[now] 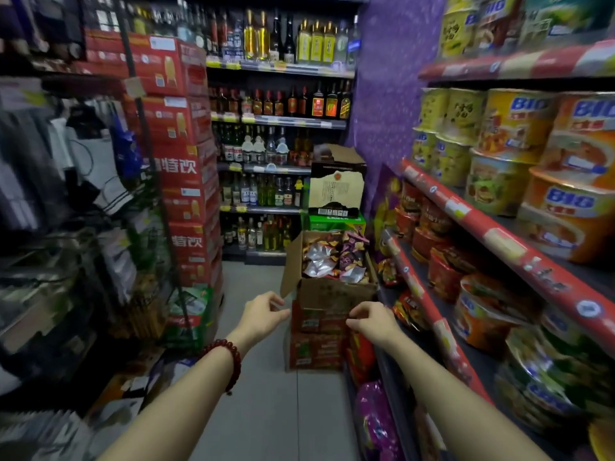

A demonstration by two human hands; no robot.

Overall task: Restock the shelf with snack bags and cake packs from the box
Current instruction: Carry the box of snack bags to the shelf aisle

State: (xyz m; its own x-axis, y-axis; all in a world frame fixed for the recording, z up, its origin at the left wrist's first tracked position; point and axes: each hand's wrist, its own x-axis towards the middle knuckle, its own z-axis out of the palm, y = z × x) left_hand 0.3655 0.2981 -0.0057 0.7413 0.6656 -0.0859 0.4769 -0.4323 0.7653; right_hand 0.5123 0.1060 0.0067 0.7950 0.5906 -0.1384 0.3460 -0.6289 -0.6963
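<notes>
Cardboard box (pixel 329 287) of snack bags (pixel 332 257) far down the aisle, hands reaching.
Left hand (pixel 263 316) and right hand (pixel 372 322) — both empty, fingers loosely curled — hover near the box, which seems stacked on red cartons (pixel 316 341) beside the right shelf (pixel 479 234).

Bare forearms, sleeveless; dark red beaded bracelet (pixel 229 357) round the left wrist.
</notes>
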